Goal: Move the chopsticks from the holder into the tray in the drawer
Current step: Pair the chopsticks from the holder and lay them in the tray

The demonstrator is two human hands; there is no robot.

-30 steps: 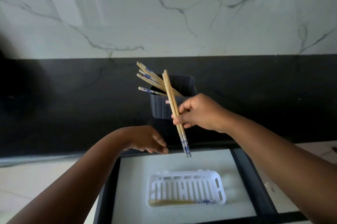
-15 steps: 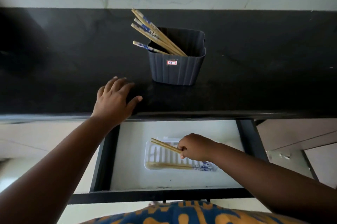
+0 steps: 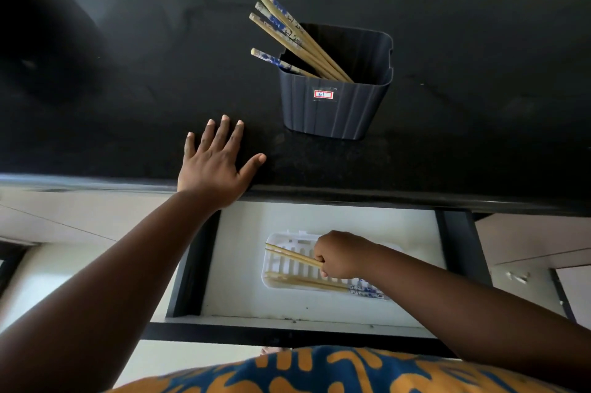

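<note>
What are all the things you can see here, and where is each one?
holder: one, dark grey, on the black counter, with a small red-edged label
chopsticks in holder: four or so, wooden with blue ends, leaning left
counter: one, black, below a white marble wall
drawer: one, open, black frame, white inside
tray: one, white, slotted, in the drawer
chopsticks in tray: a pair, lying at its near edge
held chopsticks: a pair, over the tray
left hand: flat on the counter
right hand: gripping the held chopsticks
</note>
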